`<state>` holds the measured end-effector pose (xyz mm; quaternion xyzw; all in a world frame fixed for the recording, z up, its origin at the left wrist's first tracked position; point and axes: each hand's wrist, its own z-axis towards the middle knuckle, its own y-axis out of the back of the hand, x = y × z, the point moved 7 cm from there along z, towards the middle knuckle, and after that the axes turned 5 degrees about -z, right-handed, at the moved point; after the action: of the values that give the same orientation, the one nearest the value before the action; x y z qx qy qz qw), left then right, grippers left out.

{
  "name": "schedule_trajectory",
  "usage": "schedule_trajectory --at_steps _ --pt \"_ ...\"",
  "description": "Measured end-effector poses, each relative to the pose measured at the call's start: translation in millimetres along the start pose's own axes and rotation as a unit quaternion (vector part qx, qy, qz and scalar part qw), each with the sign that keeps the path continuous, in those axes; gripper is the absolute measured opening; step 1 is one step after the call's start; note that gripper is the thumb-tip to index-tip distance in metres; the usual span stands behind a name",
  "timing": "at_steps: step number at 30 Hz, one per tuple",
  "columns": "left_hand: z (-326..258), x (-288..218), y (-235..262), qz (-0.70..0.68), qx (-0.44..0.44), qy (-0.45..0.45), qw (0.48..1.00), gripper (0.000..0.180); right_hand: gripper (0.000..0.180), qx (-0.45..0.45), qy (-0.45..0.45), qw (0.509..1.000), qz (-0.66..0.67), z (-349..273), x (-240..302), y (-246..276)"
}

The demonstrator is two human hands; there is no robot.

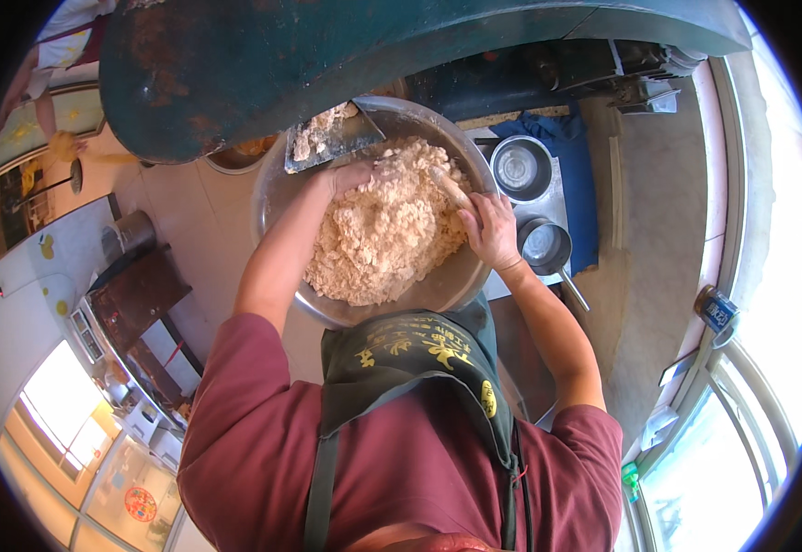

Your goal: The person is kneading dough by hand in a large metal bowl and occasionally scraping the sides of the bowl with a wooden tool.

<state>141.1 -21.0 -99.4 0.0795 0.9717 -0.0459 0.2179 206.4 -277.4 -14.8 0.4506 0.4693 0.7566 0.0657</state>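
Note:
A wide metal bowl (270, 198) holds a heap of pale, crumbly dough (378, 239). My left hand (353, 175) reaches into the far left of the heap, with its fingers mostly buried. Just beyond it, a dark flat metal piece (350, 140) with dough crumbs on it leans across the rim. At the right side of the bowl, my right hand (491, 228) is closed around the near end of a pale, stick-like piece (452, 190). That piece slants into the dough, and its material is unclear.
A large green machine body (327, 69) overhangs the bowl's far side. To the right, a metal pot (521, 167) and a small saucepan (544, 243) stand beside a blue cloth (578, 193). A stone counter (654, 202) runs along the window; another person's arm (45, 115) shows far left.

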Motion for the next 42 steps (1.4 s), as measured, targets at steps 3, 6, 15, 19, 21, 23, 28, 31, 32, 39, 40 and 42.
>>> schedule_trajectory --at_steps 3,6,15,19,21,23,28,31,32,39,40,42 --pt "-3.0 2.9 0.8 0.011 0.050 -0.125 0.991 0.082 0.025 -0.002 0.021 1.000 0.016 1.5 5.0 -4.5" --pt "-52.2 -30.2 -16.0 0.086 0.046 -0.171 0.980 0.078 0.026 0.006 0.005 1.000 -0.001 0.0 2.0 -4.7" --pt "-128.3 -27.4 -121.9 0.417 -0.322 -0.249 0.813 0.082 0.027 -0.012 0.031 0.999 -0.028 -7.5 7.6 -5.4" --pt "-94.3 -9.4 -168.1 0.592 -0.369 -0.298 0.651 0.077 0.029 -0.033 0.052 0.998 -0.006 -14.8 11.9 -3.0" --pt "-105.2 -17.6 -179.5 0.521 -0.340 -0.311 0.719 0.072 0.029 -0.034 0.052 0.998 0.000 -20.7 9.6 -1.5" --pt "-120.1 -23.2 -183.8 0.452 -0.292 -0.329 0.776 0.070 0.030 -0.030 0.057 0.998 0.003 -25.1 8.3 -2.6" --pt "-191.0 8.3 -135.2 0.206 -0.371 -0.420 0.802 0.062 0.030 -0.028 0.078 0.996 -0.029 -28.7 14.3 -4.0" --pt "-150.7 189.9 -59.9 -0.095 -0.476 -0.239 0.841 0.057 0.030 -0.012 0.082 0.995 -0.047 -27.8 22.0 -2.9" --pt "-143.1 204.9 -54.1 -0.223 -0.450 -0.177 0.847 0.057 0.030 -0.008 0.078 0.995 -0.060 -27.3 19.3 -3.6" --pt "-81.8 247.4 -42.2 -0.579 -0.298 -0.133 0.747 0.071 0.031 0.005 0.072 0.994 -0.086 -30.5 18.9 -9.2" --pt "-71.0 246.9 -35.1 -0.604 -0.279 -0.148 0.732 0.071 0.030 0.008 0.066 0.994 -0.085 -28.9 19.9 -9.2" --pt "-51.1 238.1 -20.0 -0.627 -0.236 -0.152 0.727 0.071 0.030 0.017 0.067 0.994 -0.090 -27.3 22.0 -9.1"
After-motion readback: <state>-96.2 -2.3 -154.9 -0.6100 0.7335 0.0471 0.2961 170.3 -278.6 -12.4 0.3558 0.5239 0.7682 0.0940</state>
